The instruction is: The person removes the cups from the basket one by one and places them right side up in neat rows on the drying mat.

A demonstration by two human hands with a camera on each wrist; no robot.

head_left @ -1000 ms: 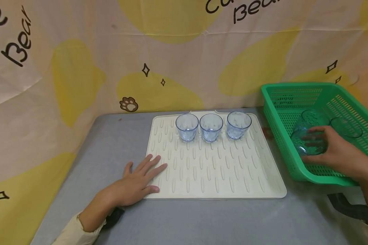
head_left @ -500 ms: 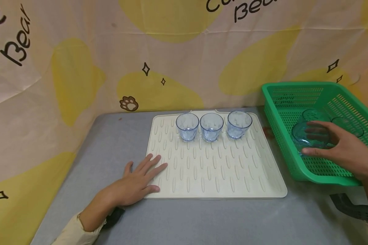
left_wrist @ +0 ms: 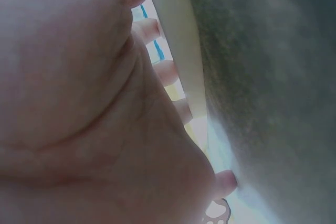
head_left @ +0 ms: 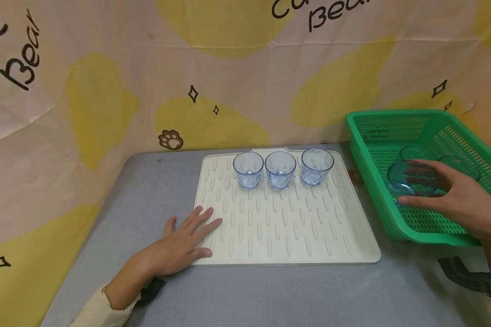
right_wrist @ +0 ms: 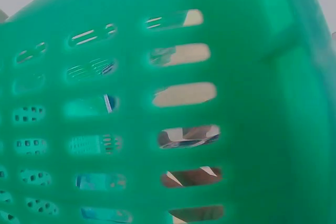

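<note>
My left hand (head_left: 182, 247) lies with fingers spread on the left edge of a cream drying tray (head_left: 270, 240). In the left wrist view, the palm (left_wrist: 94, 87) fills the left side, with fingertips at the tray's rim (left_wrist: 181, 45). My right hand (head_left: 458, 197) reaches into the green basket (head_left: 433, 240) and grips a clear bluish drinking glass (head_left: 411, 179), thumb on the near side and fingers on the far side. Two more glasses stand beyond it in the basket: one behind (head_left: 413, 151), one to the right (head_left: 464, 164), partly hidden by the hand.
Three bluish glasses, left (head_left: 248, 170), middle (head_left: 280, 170) and right (head_left: 317, 167), stand in a row along the tray's back. A patterned cloth (head_left: 237, 72) hangs behind the grey table (head_left: 270, 295). The basket's slotted wall (right_wrist: 247, 108) fills the right wrist view.
Inside the basket, my right hand has shifted slightly upward in view with the glass, whose rim now shows as a broader oval. The left hand stays on the tray.
</note>
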